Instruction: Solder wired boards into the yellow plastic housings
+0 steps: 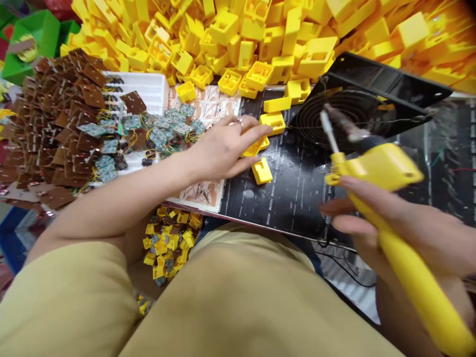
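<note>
My left hand point(234, 144) reaches over the workbench, its fingers and thumb closed around small yellow plastic casings point(256, 147). Another yellow casing point(262, 171) lies by the thumb, and more sit in a row beyond the fingertips. On the right, my right hand point(394, 218) is wrapped around a yellow soldering gun point(386, 166), slightly blurred. Its metal tip and a thin metal tube point up and left, in front of a black fan point(342, 116) with a round wire guard.
A large heap of yellow casings point(230, 29) fills the back. Left are piled brown circuit boards point(55, 119), small wired grey-green boards point(171, 124) and a white ribbed tray point(148, 89). A green bin point(33, 44) stands far left. Below the bench edge are more casings point(171, 243).
</note>
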Action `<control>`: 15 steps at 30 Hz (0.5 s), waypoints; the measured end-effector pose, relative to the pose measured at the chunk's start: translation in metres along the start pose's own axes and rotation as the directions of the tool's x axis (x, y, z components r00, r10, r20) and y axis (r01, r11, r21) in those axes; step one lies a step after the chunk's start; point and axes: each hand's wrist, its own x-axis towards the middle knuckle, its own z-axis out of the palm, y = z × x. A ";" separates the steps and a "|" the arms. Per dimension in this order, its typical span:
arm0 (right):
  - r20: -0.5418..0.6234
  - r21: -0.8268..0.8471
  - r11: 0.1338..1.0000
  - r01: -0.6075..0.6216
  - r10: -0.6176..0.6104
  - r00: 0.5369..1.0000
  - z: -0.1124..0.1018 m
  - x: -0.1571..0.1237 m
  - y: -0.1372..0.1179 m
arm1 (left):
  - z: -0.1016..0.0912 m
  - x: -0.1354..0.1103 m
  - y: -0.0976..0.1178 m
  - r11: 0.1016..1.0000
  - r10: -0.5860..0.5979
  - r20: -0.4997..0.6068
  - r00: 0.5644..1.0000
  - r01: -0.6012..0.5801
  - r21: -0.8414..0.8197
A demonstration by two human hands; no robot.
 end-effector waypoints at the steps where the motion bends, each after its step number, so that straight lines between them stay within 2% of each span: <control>1: -0.005 -0.016 0.998 0.059 -0.059 0.998 0.007 0.006 0.000 | 0.001 -0.014 0.008 0.999 0.048 -0.067 0.997 -0.046 0.029; 3: -0.027 -0.053 0.980 0.189 -0.191 0.981 0.024 0.019 0.001 | 0.008 -0.042 0.023 0.990 0.124 -0.141 0.982 -0.113 0.082; 4: -0.047 -0.072 0.975 0.208 -0.212 0.976 0.033 0.026 0.001 | 0.013 -0.054 0.030 0.989 0.120 -0.130 0.984 -0.107 0.099; 7: -0.083 -0.134 0.971 0.198 -0.210 0.974 0.065 0.042 -0.004 | 0.025 -0.081 0.044 0.978 -0.079 0.015 0.997 0.074 0.194; 10: -0.079 -0.126 0.971 0.203 -0.214 0.974 0.087 0.049 -0.008 | 0.026 -0.095 0.047 0.934 -0.268 0.083 0.960 0.237 0.268; 12: -0.078 -0.103 0.958 0.269 -0.277 0.958 0.091 0.047 -0.007 | 0.023 -0.102 0.042 0.945 -0.261 0.054 0.964 0.244 0.218; 15: -0.035 -0.015 0.912 0.410 -0.410 0.911 0.082 0.036 -0.001 | 0.022 -0.109 0.033 0.986 -0.135 -0.029 0.990 0.137 0.091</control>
